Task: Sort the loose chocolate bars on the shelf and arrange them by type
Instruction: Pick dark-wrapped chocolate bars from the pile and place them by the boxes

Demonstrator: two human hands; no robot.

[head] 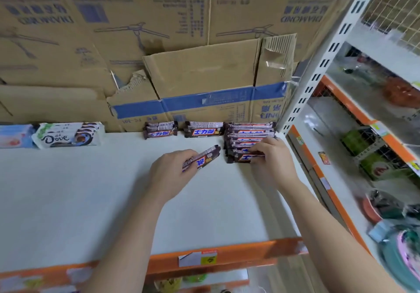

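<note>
I had my left grip point(171, 174) pinching a loose bar point(204, 158) tilted toward the row point(250, 133) just to its right, where my right grip point(270, 159) pinched the crosswise front bar point(241, 157).

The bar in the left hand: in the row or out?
Out. The left hand grips the bar, slanted, apart from the row the right hand holds.

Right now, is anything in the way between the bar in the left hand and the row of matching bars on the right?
Only bare white shelf lies between the Snickers bar in the left hand and the Snickers row. But the right hand grips the row's front bar, so its fingers cover the nearest spot.
</note>
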